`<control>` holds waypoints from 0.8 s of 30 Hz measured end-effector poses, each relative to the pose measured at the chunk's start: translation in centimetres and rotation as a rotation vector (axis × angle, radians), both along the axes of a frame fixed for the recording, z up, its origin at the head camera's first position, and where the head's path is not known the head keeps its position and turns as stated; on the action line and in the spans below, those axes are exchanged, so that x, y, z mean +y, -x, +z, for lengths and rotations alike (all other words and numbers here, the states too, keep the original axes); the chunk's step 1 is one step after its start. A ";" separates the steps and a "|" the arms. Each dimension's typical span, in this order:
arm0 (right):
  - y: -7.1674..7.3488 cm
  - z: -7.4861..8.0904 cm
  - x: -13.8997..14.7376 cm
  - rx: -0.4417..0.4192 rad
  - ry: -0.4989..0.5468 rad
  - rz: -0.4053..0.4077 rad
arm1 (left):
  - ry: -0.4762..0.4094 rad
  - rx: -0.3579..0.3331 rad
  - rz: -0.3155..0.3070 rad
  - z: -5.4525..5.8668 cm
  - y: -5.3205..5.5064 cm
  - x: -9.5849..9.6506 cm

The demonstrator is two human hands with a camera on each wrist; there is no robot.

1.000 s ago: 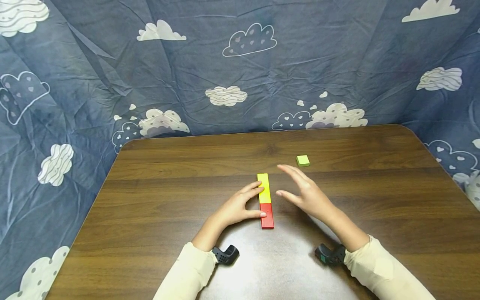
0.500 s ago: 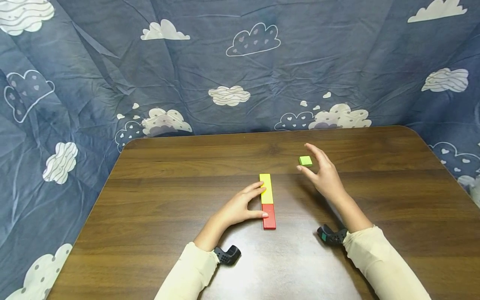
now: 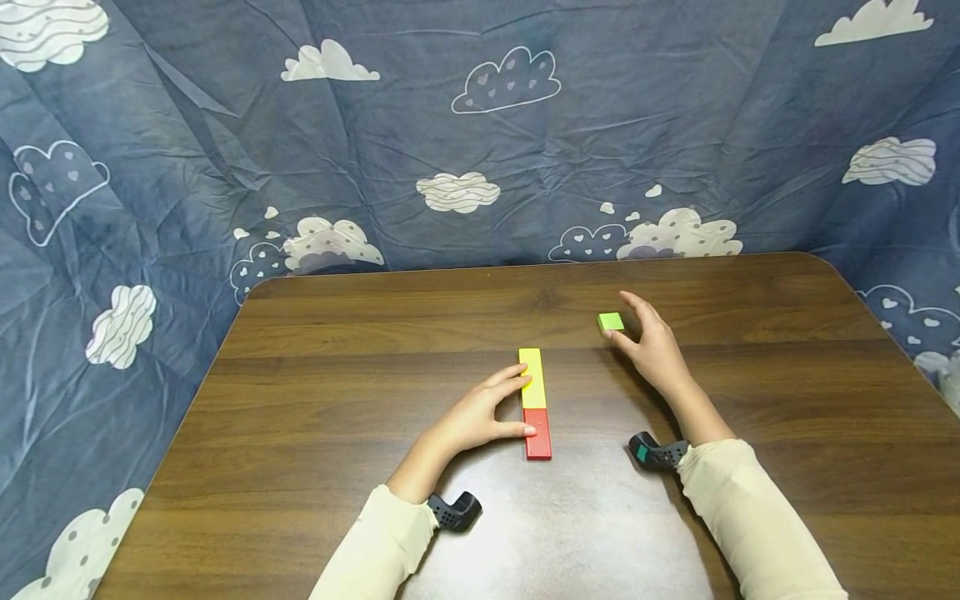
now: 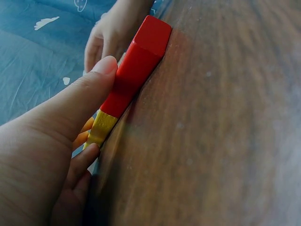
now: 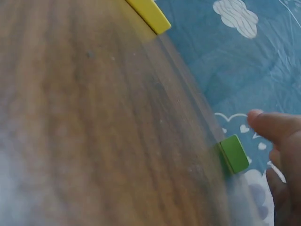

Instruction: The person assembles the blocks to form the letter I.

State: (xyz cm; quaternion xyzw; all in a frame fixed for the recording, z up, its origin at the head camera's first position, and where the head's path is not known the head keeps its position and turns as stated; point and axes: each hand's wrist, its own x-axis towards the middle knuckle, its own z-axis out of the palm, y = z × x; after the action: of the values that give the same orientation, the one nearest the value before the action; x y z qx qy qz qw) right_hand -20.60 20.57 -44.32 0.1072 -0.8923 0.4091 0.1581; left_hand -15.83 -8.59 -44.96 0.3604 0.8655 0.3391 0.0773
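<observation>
In the head view a yellow block [image 3: 532, 387] and a red block [image 3: 537, 446] lie end to end in one line on the table. My left hand [image 3: 472, 412] rests on them from the left, its fingertips on the yellow block and its thumb on the red one. The left wrist view has the thumb [image 4: 106, 66] lying along the red block [image 4: 141, 56]. Farther back, my right hand [image 3: 656, 346] is spread beside a small green block [image 3: 610, 321]. Its thumb overlaps the block's near edge in the head view, but a gap shows between them in the right wrist view.
The dark wooden table [image 3: 337, 350] runs back to a blue cloth [image 3: 390, 133] printed with white clouds. Black wrist devices [image 3: 456, 512] sit at both cuffs, just above the tabletop.
My right hand has travelled right and away from me, from beside the yellow block to the green block. The left hand keeps its place on the red and yellow blocks.
</observation>
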 end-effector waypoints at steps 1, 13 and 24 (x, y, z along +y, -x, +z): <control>0.1 -0.1 0.1 -0.019 -0.003 0.002 | 0.000 0.001 0.000 0.0 0.0 0.0; 0.5 -0.8 0.5 -0.189 -0.061 0.018 | 0.005 -0.009 0.004 -0.1 0.0 0.0; 0.6 -1.2 0.4 -0.120 -0.086 0.008 | 0.005 -0.004 0.005 -0.1 0.0 0.0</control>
State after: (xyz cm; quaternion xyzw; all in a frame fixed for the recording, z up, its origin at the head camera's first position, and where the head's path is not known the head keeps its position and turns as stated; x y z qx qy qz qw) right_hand -21.21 20.98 -45.51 0.0925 -0.9164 0.3769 0.0981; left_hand -15.85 -8.60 -45.05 0.3572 0.8672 0.3378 0.0790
